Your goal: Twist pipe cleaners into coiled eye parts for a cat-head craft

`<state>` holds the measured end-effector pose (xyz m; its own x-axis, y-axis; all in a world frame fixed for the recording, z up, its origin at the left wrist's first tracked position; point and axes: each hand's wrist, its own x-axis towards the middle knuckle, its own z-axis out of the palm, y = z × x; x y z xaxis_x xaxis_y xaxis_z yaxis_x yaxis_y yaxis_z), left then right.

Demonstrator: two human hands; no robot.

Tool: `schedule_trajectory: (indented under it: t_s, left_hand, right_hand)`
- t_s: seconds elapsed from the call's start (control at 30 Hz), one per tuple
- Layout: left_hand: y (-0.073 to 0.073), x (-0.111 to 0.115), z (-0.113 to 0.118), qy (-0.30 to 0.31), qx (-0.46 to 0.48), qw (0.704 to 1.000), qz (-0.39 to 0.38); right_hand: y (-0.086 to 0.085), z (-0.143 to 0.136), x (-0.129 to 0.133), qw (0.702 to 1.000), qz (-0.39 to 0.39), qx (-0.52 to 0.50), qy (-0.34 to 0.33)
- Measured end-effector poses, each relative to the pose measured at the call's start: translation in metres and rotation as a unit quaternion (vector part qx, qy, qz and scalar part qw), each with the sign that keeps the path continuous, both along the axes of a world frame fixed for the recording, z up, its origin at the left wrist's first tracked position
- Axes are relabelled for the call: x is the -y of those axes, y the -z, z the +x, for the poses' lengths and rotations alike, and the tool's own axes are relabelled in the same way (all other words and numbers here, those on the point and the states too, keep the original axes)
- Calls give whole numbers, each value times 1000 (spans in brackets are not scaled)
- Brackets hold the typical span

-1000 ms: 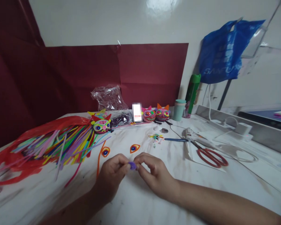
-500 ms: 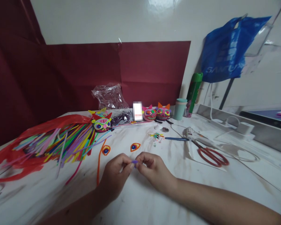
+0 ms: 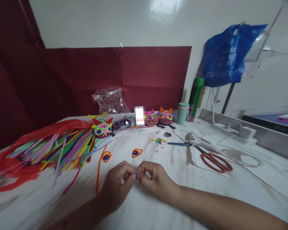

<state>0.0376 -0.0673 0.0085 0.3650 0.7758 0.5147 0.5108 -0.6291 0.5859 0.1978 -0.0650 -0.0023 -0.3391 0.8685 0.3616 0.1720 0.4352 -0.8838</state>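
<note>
A short purple piece of pipe cleaner (image 3: 136, 174) is pinched between the fingertips of both hands, just above the table. My left hand (image 3: 118, 185) closes on its left end, thumb against forefinger. Its other end sits in the pinch of my right hand (image 3: 155, 179); the fingers cover much of the piece. Beyond the hands lie two eye shapes on the white table, a left eye (image 3: 107, 156) and a right eye (image 3: 136, 153), each orange-rimmed with a blue centre. A long orange pipe cleaner (image 3: 99, 169) runs beside my left hand.
Coloured pipe cleaners (image 3: 69, 147) spread over a red plastic bag (image 3: 48, 129) at left. Decorated animal heads (image 3: 103, 128) stand at the back. Red-handled scissors (image 3: 216, 162), a glue gun (image 3: 191, 138), a dark blue pen (image 3: 179, 144) and a green cup (image 3: 182, 113) are on the right.
The view has shifted slightly, so the scene sits a little lower and further left. Both hands keep their pinch on the purple piece, which looks turned and less exposed.
</note>
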Motion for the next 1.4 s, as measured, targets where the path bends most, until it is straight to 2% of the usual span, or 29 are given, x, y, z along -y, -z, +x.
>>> schedule_trajectory:
  t_s: [0.1,0.17,0.27,0.37,0.53,0.7,0.83,1.07,1.17,1.27,1.4]
  left_hand:
    - [1,-1,0,-1,23,999,-22]
    - [2,-3,2,-21,65,995,-72]
    - [2,-7,3,-49,146,971,-181]
    - [2,-12,4,-47,197,952,-228]
    - [1,-12,5,-46,203,946,-250]
    - [1,-7,10,-35,183,948,-258]
    - [6,-5,12,-44,150,960,-232]
    - [12,-3,12,-83,89,982,-142]
    - [10,-2,13,-75,98,982,-145]
    - [10,-2,13,-49,121,974,-184]
    - [14,-4,12,-35,131,967,-213]
  right_hand:
    - [-1,-1,0,1000,3,4,5]
    - [-4,0,-1,1000,3,12,6]
    - [-7,2,-5,1000,-28,-7,-3]
    - [-8,5,-10,996,-75,-46,-6]
    - [-7,3,-12,989,-107,-92,-43]
    - [-2,-2,-10,979,-119,-157,-51]
    - [3,-3,-9,984,-112,-128,-50]
    - [5,-1,-5,997,-43,-63,-18]
    - [4,-1,-4,997,-30,-64,-21]
    - [4,-2,-3,997,-22,-69,-21]
    - [3,-3,-1,998,-10,-65,-16]
